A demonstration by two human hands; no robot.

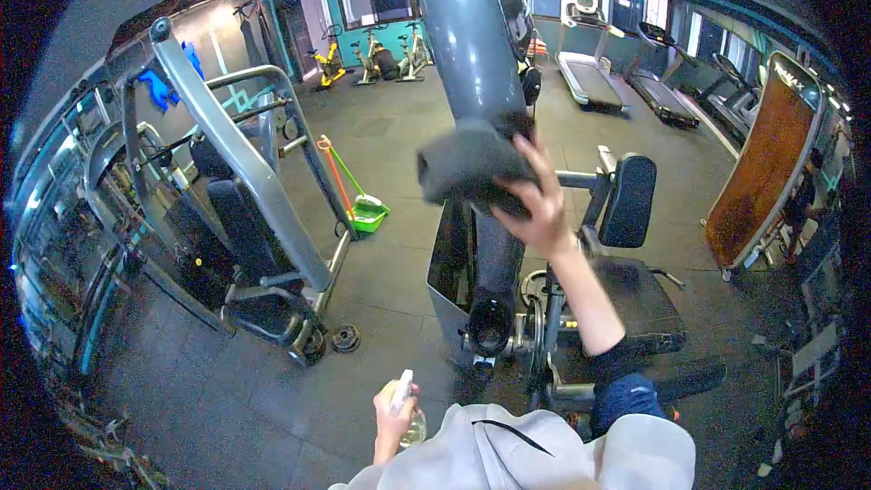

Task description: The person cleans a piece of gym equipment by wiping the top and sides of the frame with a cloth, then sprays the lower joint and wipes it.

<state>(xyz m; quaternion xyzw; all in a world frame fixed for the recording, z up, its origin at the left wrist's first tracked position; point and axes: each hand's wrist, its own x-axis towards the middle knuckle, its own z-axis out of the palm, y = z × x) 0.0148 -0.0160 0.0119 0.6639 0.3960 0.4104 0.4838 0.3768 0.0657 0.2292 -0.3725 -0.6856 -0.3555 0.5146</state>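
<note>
My right hand (pixel 537 207) is raised in front of me, its fingers closed on a dark grey cloth (pixel 474 163). The cloth lies against the thick, glossy grey-blue upright (pixel 464 32) of a gym machine and covers part of it. Some of the fingers are hidden by the cloth's folds. Low down near my body, my left hand (pixel 390 416) grips a spray bottle (pixel 405 387) with a white trigger head. Its see-through body is partly hidden by the hand and my pale sleeve.
Right of the upright are the machine's padded seat (pixel 626 299) and backrest (pixel 629 200). Another machine (pixel 245 181) stands at left, with a weight plate (pixel 346 338) on the floor. Behind it are a green dustpan (pixel 367 213) and a broom with a red handle (pixel 336 177). Treadmills (pixel 590 82) line the back right.
</note>
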